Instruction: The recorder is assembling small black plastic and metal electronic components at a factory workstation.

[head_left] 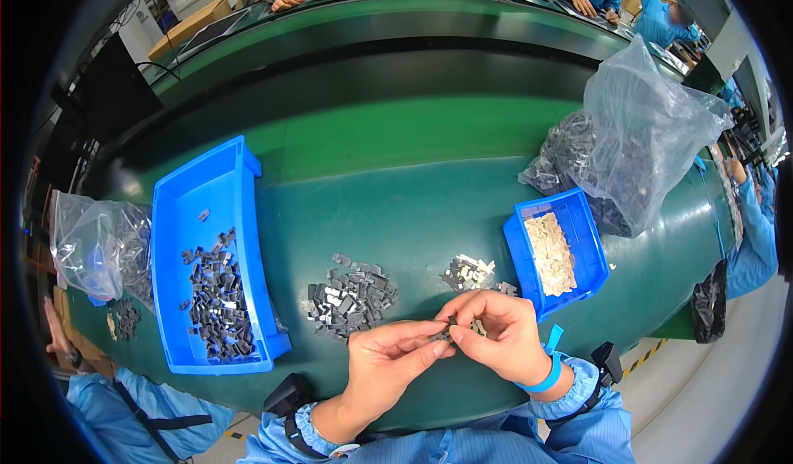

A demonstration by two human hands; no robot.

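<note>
Laden green table (396,196)

From left to right on it: a clear bag (101,245) with a small pile (126,319) just in front, a large bin (250,253), a dark pile (351,300), a mixed pile (469,272) of dark and cream pieces just beside a small bin (589,249), and, behind that bin, a bigger clear bag (632,138).

Bright; sheen on tabletop (446,216); edges bent, corners black.
</note>
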